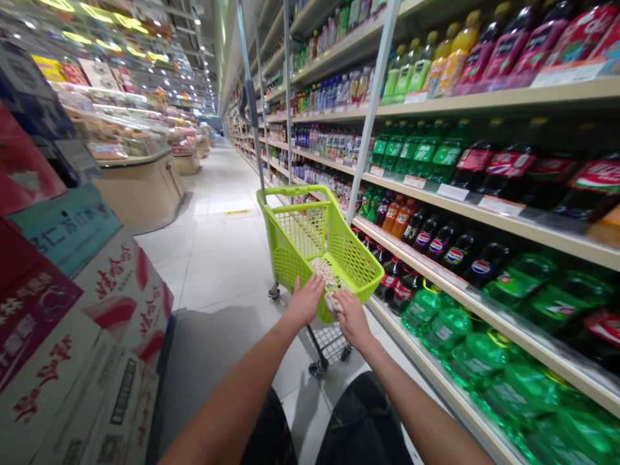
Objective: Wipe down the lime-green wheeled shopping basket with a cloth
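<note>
A lime-green shopping cart stands in the aisle in front of me. Over its near rim lies a pale patterned cloth, partly inside the basket; whether it is a bag or a plain cloth I cannot tell. My left hand rests on the cloth at the rim's left part, fingers stretched forward and open. Closed on a bunched end of the cloth is my right hand, just right of it. Some of the cloth is hidden under my fingers.
Shelves of soda bottles run along the right, close to the cart. Stacked drink cartons stand at near left. Further off is a rounded display counter. Pale floor tiles stretch down the aisle. A grey pole rises from the cart.
</note>
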A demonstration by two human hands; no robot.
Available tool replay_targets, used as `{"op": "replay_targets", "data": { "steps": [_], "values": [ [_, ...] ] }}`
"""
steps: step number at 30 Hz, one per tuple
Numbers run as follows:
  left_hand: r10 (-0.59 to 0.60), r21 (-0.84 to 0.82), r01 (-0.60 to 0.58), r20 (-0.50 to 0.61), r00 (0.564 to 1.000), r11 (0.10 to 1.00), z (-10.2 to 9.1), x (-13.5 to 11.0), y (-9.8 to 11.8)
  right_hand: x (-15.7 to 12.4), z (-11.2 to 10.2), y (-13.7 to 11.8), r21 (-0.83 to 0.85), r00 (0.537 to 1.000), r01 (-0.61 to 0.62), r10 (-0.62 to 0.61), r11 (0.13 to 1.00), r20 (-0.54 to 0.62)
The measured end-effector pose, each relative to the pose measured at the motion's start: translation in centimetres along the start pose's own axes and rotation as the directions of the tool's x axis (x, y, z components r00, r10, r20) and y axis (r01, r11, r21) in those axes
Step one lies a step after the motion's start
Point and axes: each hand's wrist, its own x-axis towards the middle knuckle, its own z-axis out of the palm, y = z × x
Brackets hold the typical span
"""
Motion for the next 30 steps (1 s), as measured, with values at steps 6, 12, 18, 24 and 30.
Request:
{"op": "replay_targets", "data": {
  "steps": [6, 12, 18, 24, 30],
  "values": [
    [0.042, 0.01, -0.042, -0.02, 0.999, 0.999, -0.5, 0.6, 0.7, 0.4, -2.2, -0.3, 0.009, 0.994, 0.035, -0.036, 0.999, 0.099],
    [0.117, -0.003, -0.117, -0.049, 0.992, 0.993, -1.3, 0.5, 1.6, -0.1, -3.9, 1.8, -0.015, 0.994, 0.044, -0.042, 0.999, 0.099],
    [-0.06, 0.028, 0.06, -0.027, 0.998, 0.998, -1.3, 1.0, -2.3, -1.4, -5.3, 4.5, -0.135, 0.991, -0.079, 0.092, 0.988, 0.095],
    [-0.171, 0.122, 0.18, -0.082, 0.982, 0.976, -1.8, 1.0, -5.4, 0.8, -5.3, 3.7, -0.234, 0.963, -0.249, 0.266, 0.94, 0.045],
    [-0.108, 0.133, 0.119, -0.085, 0.99, 0.984, -3.8, 2.9, -4.7, 3.8, -3.3, 1.8, -0.195, 0.961, -0.266, 0.276, 0.944, 0.028]
  ]
}}
